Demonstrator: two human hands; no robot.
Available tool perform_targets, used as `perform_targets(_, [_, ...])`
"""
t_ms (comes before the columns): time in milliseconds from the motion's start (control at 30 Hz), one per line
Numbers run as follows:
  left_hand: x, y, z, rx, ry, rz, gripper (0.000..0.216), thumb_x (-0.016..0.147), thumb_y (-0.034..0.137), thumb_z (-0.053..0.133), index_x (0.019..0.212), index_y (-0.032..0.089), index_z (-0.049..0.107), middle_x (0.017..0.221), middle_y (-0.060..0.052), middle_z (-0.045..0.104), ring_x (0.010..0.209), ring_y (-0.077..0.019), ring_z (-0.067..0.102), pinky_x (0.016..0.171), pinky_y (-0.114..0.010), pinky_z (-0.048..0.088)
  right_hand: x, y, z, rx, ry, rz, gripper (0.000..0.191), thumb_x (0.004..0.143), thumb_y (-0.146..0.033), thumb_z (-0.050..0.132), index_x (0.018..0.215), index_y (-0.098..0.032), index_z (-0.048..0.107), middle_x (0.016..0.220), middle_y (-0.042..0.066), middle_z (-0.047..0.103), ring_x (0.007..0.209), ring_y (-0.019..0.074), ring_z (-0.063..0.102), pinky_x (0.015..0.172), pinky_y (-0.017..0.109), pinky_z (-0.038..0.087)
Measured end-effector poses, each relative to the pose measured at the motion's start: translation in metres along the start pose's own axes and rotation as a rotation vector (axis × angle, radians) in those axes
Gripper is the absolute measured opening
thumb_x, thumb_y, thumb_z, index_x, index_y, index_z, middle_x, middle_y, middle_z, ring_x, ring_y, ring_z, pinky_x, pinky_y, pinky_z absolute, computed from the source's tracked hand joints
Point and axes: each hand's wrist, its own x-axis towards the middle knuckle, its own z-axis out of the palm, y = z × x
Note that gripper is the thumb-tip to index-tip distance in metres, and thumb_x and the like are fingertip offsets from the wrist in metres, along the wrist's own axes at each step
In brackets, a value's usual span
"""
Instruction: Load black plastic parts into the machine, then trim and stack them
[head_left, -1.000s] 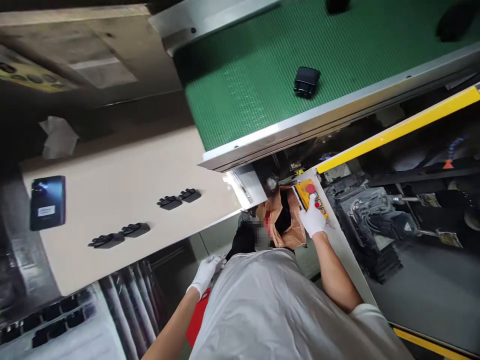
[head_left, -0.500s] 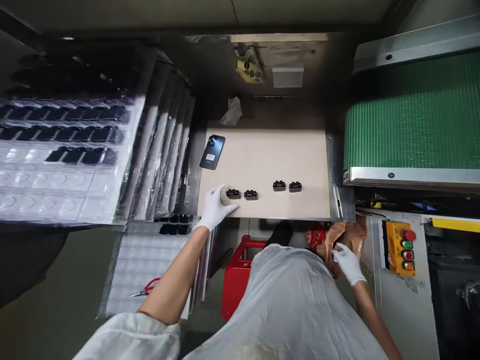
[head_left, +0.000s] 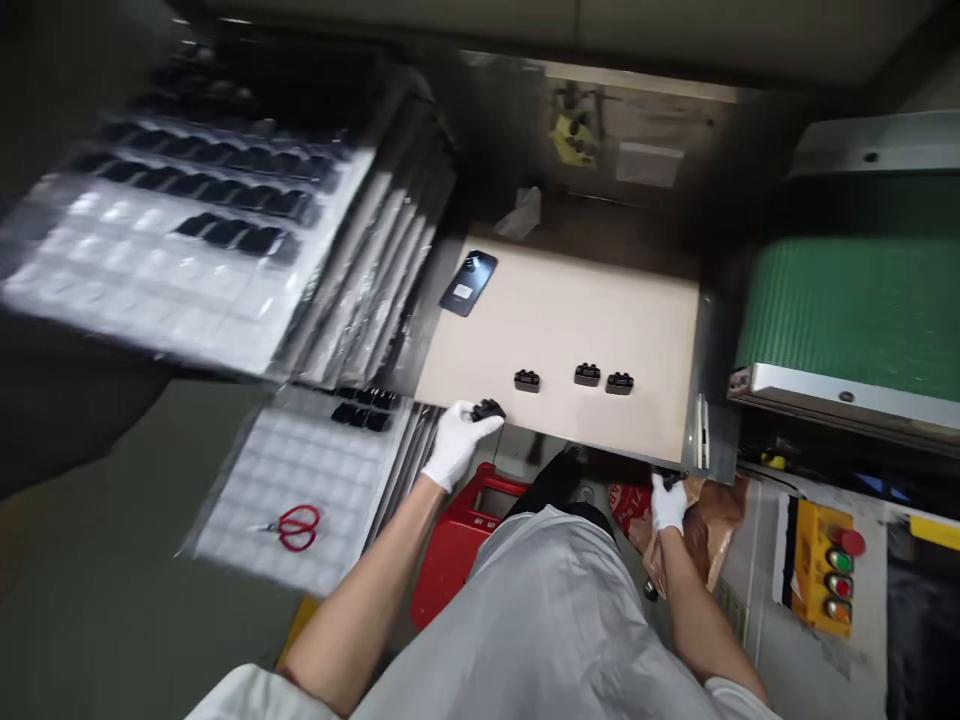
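Gloved in white, my left hand pinches a small black moulded block at the near edge of the beige board. To its right, a matching black block stands on the board. Farther right are two more, one black block beside another black block. My right hand, also in a white glove, is closed just below the board's near right edge. A small dark piece shows at its fingertips; blur hides its exact kind.
A phone lies on the board's left. Stacked plastic trays fill the left side, with red-handled scissors on a lower tray. At right are a green conveyor belt, a button box and a brown bag.
My left hand has closed on the leftmost black block and drawn it to the board's near edge. My right hand has risen from the brown bag towards the board, a dark piece at its fingers.
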Motion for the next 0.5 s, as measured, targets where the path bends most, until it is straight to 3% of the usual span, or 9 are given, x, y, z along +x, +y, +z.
perform_targets(100, [-0.058,-0.011,0.01,-0.259,-0.136,-0.137,0.043,0.057,0.036,0.092,0.082,0.016,0.063,0.075,0.001,0.065,0.068,-0.0122,0.057,0.067,-0.026,0.045,0.008,0.001,0.0,0.035,0.036,-0.038,0.078,0.094,-0.078,0.03,0.095,-0.009,0.066,0.098,0.023,0.073,0.092,0.0307,0.071,0.082,0.041,0.056])
perform_targets(200, [-0.105,-0.026,0.018,-0.429,-0.215,-0.209,0.044,0.06,0.04,0.092,0.086,0.014,0.068,0.08,-0.003,0.068,0.069,-0.012,0.059,0.066,-0.025,0.046,-0.013,0.003,-0.032,0.043,0.07,-0.166,0.073,0.088,-0.081,0.035,0.087,-0.014,0.064,0.1,0.022,0.071,0.101,0.0337,0.067,0.093,0.044,0.053])
perform_targets(333, [-0.141,-0.044,0.022,-0.437,-0.216,-0.204,0.046,0.064,0.05,0.089,0.083,0.013,0.069,0.075,-0.003,0.065,0.062,-0.0092,0.054,0.06,-0.024,0.043,-0.094,-0.017,-0.115,0.033,0.19,-0.548,0.044,0.085,-0.062,0.064,0.071,-0.021,0.058,0.082,0.012,0.067,0.091,0.0309,0.066,0.094,0.048,0.052])
perform_targets(400, [-0.152,-0.05,0.022,-0.429,-0.214,-0.184,0.049,0.065,0.054,0.087,0.083,0.013,0.07,0.079,-0.005,0.067,0.066,-0.011,0.058,0.062,-0.024,0.046,-0.141,-0.041,-0.155,0.245,0.234,-0.688,0.03,0.083,-0.048,0.075,0.089,-0.021,0.064,0.102,0.013,0.07,0.101,0.0309,0.069,0.097,0.049,0.053])
perform_targets(467, [-0.159,-0.056,0.023,-0.395,-0.218,-0.152,0.053,0.066,0.058,0.085,0.09,0.013,0.072,0.088,-0.008,0.071,0.073,-0.0148,0.064,0.067,-0.027,0.051,-0.175,-0.067,-0.18,0.49,0.142,-0.759,0.02,0.086,-0.039,0.074,0.094,-0.023,0.065,0.119,0.013,0.07,0.112,0.0321,0.069,0.1,0.052,0.054])
perform_targets(500, [-0.162,-0.059,0.023,-0.367,-0.216,-0.131,0.055,0.068,0.059,0.084,0.095,0.013,0.073,0.093,-0.01,0.073,0.077,-0.0171,0.066,0.069,-0.029,0.053,-0.184,-0.078,-0.185,0.545,0.033,-0.762,0.016,0.089,-0.037,0.07,0.097,-0.023,0.066,0.12,0.013,0.071,0.113,0.0314,0.07,0.1,0.051,0.054])
